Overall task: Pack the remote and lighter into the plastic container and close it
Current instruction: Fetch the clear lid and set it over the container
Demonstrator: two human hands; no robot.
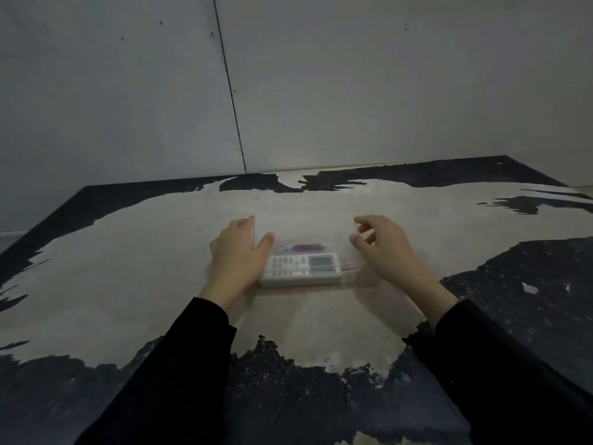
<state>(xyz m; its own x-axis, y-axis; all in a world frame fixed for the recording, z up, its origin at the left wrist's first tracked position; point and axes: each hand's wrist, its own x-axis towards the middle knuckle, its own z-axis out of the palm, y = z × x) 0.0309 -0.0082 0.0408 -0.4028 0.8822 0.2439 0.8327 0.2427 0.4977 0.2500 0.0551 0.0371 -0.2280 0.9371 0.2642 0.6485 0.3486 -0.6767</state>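
Note:
A white remote (301, 269) lies lengthwise in a clear plastic container (348, 271) at the middle of the table. A purple lighter (306, 247) lies just behind the remote, inside the same container. The clear walls and lid barely show. My left hand (239, 255) is at the container's left end, fingers behind it and thumb in front, gripping that end. My right hand (382, 244) hovers at the right end with its fingers curled and apart. It is slightly blurred, and whether it touches the clear plastic cannot be seen.
The table (160, 268) has a worn pale top with dark patches at the front, right and back edges. A grey panelled wall (321, 91) rises directly behind the table. Black sleeves cover both forearms.

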